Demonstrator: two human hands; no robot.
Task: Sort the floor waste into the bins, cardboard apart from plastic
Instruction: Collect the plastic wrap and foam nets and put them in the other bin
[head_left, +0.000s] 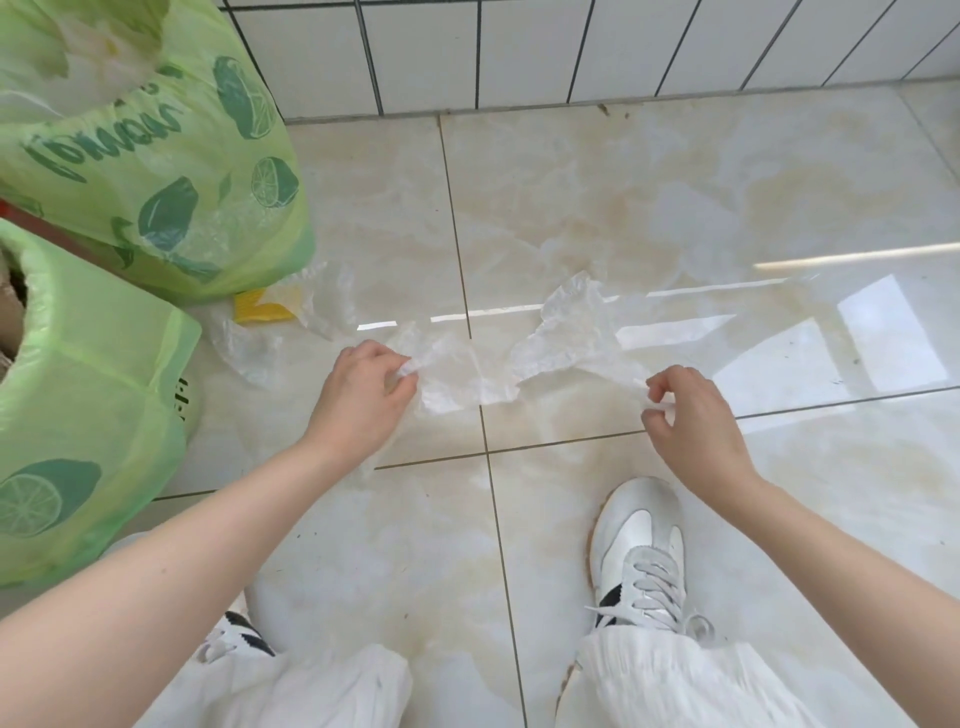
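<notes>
1. The left hand (363, 387) pinches one end of a clear plastic sheet (561, 338) between curled fingers and thumb.
2. The right hand (693, 415) pinches the other end of the same sheet, fingers curled inward.
3. The sheet is crumpled and stretched between the 2 hands, low over the glossy tiled floor (675, 208); whether its middle touches the tiles cannot be told.
4. A second piece of clear plastic (291, 322) lies on the floor left of the left hand, partly covering a yellow scrap (260, 309).
5. That scrap sits at the foot of the far bin (156, 171), lined with a green lemon-print bag and filled with pale plastic.
6. The near bin (88, 405), at the left edge, has a similar green liner; something brown shows in its mouth.
7. A white-tiled wall (571, 47) runs along the top.
8. A white shoe (641, 551) stands below the right hand.
</notes>
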